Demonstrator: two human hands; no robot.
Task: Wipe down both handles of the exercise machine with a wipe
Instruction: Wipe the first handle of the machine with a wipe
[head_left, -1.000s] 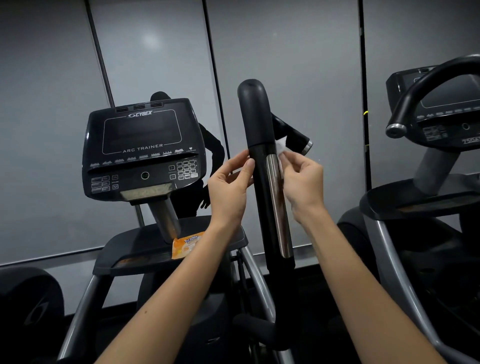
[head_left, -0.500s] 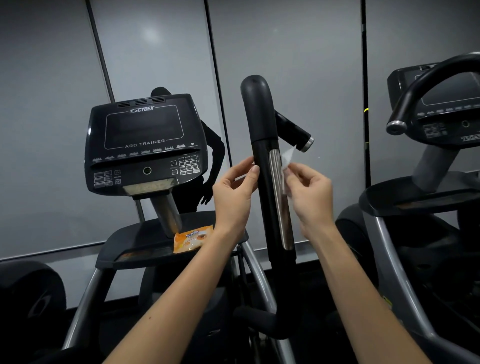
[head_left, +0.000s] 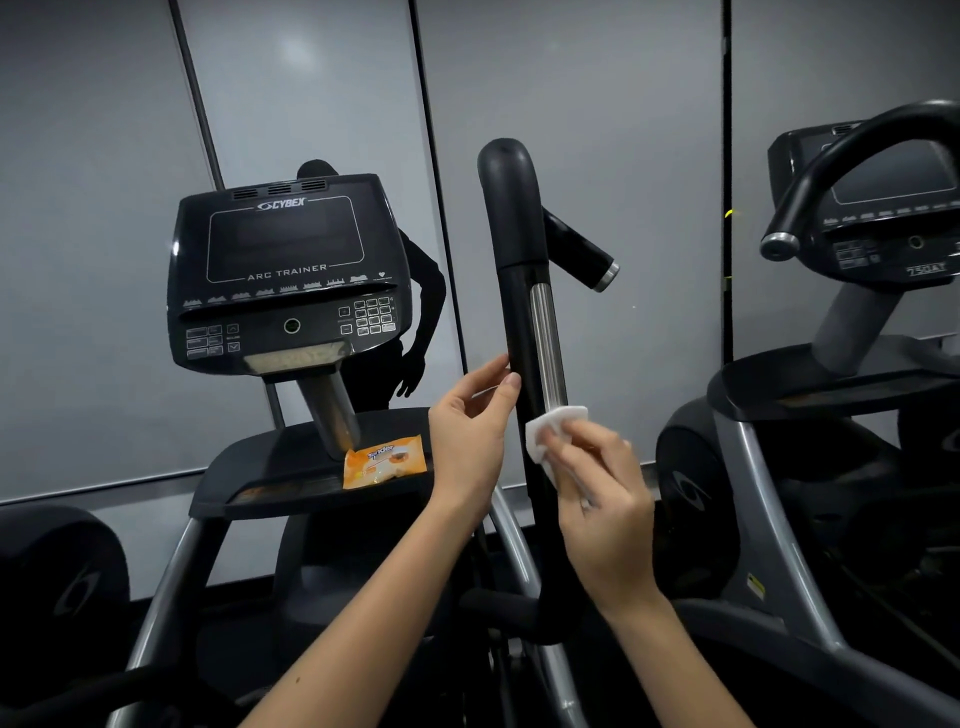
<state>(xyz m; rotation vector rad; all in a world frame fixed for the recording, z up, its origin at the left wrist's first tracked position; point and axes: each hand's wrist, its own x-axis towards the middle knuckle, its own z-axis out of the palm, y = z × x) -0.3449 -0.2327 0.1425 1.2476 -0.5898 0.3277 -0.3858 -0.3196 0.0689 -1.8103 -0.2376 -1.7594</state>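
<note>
The exercise machine's upright black handle (head_left: 511, 234) with a silver strip stands in the middle of the view. My right hand (head_left: 602, 499) grips a bunched white wipe (head_left: 553, 423) and presses it against the handle's front, just below the silver strip. My left hand (head_left: 467, 441) is on the handle's left side, its fingertips touching the black shaft at about the same height. A shorter black grip with a silver end cap (head_left: 584, 257) juts out behind the handle. No other long handle is in view.
The black console (head_left: 285, 270) stands to the left. An orange wipe packet (head_left: 384, 460) lies on the tray (head_left: 291, 467) below it. A neighbouring machine with a curved black handle (head_left: 841, 171) stands at right. Grey wall panels are behind.
My right hand has slid down the handle, and the wipe is now bunched on the handle's front. My left hand has also dropped lower along the left side.
</note>
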